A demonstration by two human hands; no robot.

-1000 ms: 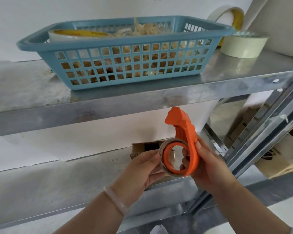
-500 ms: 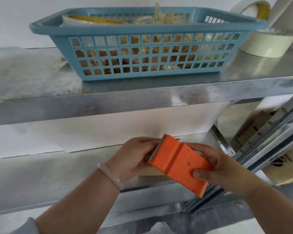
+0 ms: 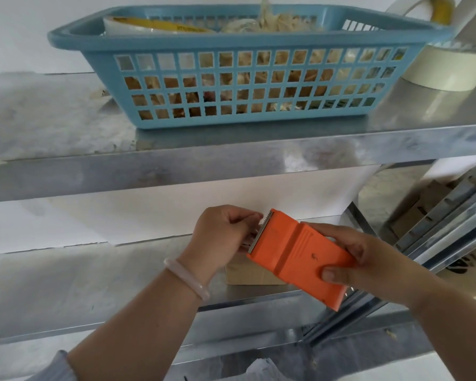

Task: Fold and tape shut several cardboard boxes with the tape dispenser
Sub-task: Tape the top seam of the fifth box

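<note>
Fingers [image 3: 331, 230] of right hand [image 3: 368, 259] round tape dispenser [image 3: 294, 257], left hand [image 3: 223, 235] curled at blade [image 3: 261, 232], grip unclear, cardboard box [image 3: 246, 274] behind, basket [image 3: 231, 43] above.

The person's left hand [image 3: 220, 232] and right hand [image 3: 368, 259] are bare, as are both forearms. A smooth, rounded bangle [image 3: 186, 279] of pale, milky pinkish-white circles the left wrist. A light grey-blue fabric sleeve [image 3: 57, 367] shows bunched high on the left arm. The right thumbnail [image 3: 327, 275] is short and plain.
</note>
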